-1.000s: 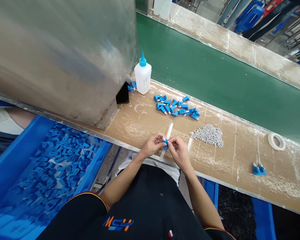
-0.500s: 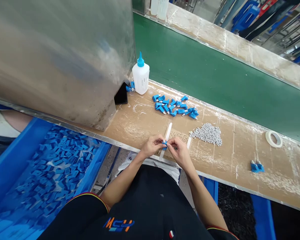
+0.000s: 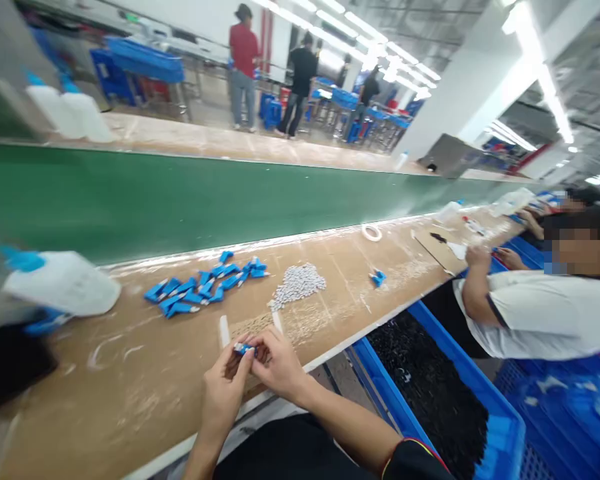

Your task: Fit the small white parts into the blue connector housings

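Small blue part is up in the fingertips, nearer wearer than the gray pellet pile and to its L. Grip: L hand pinches it thumb-to-index at the pale-tip end; R hand has thumb + index closed on the R end. Part sits btwn the two, so neither hand is clearly nearer. Long axis approx L-R, running hand to hand, slight tilt; pale end pts L.

Rel. to pellet pile: loose blue heap is L, white bottle far L past the heap, pair of blue parts R, tape roll R and farther back.

Hard to see: fingers cover most of the part, so can't tell its underside or how deep the R fingertips sit. R palm hidden. Dark obj below bottle is blurred + cut by frame edge, no ID. Co-worker's hand, well R of pile, is soft; can't tell what it's holding.
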### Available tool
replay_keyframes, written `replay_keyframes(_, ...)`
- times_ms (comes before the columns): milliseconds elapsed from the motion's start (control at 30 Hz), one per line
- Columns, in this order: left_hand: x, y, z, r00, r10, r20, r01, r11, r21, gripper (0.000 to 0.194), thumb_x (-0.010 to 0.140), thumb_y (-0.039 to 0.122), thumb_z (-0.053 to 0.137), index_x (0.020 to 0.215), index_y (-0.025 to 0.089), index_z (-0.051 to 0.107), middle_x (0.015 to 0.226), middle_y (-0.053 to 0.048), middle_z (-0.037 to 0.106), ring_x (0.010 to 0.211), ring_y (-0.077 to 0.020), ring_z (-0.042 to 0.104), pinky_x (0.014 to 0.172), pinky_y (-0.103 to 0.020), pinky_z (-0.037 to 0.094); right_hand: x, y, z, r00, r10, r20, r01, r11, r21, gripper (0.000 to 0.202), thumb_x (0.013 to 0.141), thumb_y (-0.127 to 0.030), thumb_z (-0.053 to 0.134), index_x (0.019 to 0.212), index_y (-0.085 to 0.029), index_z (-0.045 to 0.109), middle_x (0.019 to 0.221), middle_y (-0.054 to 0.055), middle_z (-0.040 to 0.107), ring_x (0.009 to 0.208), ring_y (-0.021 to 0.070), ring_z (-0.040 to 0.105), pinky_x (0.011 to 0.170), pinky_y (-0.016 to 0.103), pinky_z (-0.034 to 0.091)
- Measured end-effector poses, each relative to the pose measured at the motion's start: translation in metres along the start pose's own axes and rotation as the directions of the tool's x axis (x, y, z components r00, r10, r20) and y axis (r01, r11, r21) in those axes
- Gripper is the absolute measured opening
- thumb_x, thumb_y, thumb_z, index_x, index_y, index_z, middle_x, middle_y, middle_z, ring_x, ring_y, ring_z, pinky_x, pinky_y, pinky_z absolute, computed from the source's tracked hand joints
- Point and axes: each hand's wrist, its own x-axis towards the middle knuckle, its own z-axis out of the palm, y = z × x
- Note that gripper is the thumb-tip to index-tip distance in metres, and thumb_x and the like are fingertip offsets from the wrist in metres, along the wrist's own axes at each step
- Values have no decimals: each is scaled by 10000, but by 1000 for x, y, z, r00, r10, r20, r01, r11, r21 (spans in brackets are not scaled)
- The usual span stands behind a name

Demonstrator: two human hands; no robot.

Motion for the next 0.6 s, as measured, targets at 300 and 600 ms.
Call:
replay_keyframes(300, 22, 19, 48, 956, 6, 294, -66, 978, 197, 541, 745, 616, 695, 1053, 173, 737, 1042, -110, 803, 1006, -326, 760, 882, -388, 629, -20, 7, -35, 952, 49, -302, -82, 992, -99, 146, 791, -204, 676, 872, -235, 558, 892, -3, 593, 686, 122, 562, 636, 237, 486)
replay_keyframes(600, 16, 24, 89, 896, -61, 440, 40, 998, 57, 785, 705, 764, 686, 1261, 211, 654, 1175, -132, 771, 1039, -335, 752, 884, -412, 636, -27, 88, -167, 719, 187, -669, -510, 796, -326, 131, 764, -109, 668, 813, -216, 608, 820, 11, 614, 781, 177, 593, 738, 291, 482)
